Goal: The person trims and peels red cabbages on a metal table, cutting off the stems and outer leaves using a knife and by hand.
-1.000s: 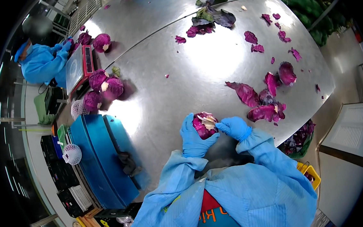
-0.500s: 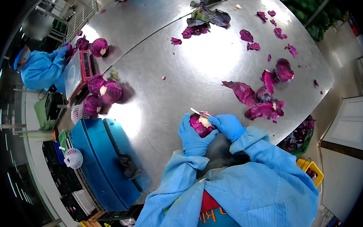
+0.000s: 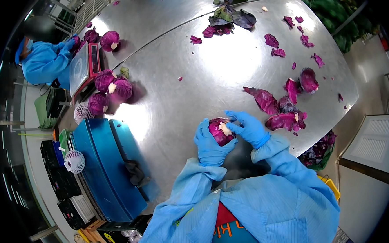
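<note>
My left hand is wrapped around a small red cabbage from the left and below. The cut, pale stem end of the cabbage faces up and to the right. At its upper right is my right hand, thumb by the pale stem and forefinger reaching over the top, the two apart. The other fingers curl inward, and what they hold is hidden. Both hands wear blue gloves. Loose purple leaves lie on the metal table to the right of my hands.
Several red cabbages sit at the left, near a red scale. A blue metal box stands left of me. Another person in blue works at the far left. Beyond the right edge is a basket of leaves.
My right hand has lifted slightly and its forefinger has opened away from the cabbage. The thin pale blade at the cabbage top no longer shows. My left hand keeps its hold.
</note>
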`<action>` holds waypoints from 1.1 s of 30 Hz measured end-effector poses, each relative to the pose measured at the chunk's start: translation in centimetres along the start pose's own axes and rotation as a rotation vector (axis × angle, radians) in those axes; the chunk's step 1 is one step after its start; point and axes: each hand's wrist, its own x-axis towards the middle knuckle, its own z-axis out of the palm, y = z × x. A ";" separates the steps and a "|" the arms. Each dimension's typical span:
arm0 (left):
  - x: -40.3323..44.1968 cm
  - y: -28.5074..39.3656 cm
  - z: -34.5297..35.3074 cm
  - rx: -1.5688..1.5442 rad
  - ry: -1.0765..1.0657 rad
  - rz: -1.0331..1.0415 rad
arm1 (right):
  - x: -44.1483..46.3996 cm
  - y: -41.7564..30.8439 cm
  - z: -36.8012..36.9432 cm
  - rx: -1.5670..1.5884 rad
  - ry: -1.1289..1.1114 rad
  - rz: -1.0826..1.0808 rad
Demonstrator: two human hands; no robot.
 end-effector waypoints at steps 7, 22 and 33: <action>0.6 0.1 0.2 0.032 -0.050 -0.024 | 5.3 -1.1 -1.8 -0.421 -0.588 0.219; -3.3 -8.5 -2.8 -0.633 -0.084 0.088 | 0.0 9.2 -2.9 -0.366 -0.043 0.417; -4.1 -10.1 -3.5 -0.717 -0.059 -0.007 | -0.7 0.2 -5.9 -0.169 -0.034 -0.013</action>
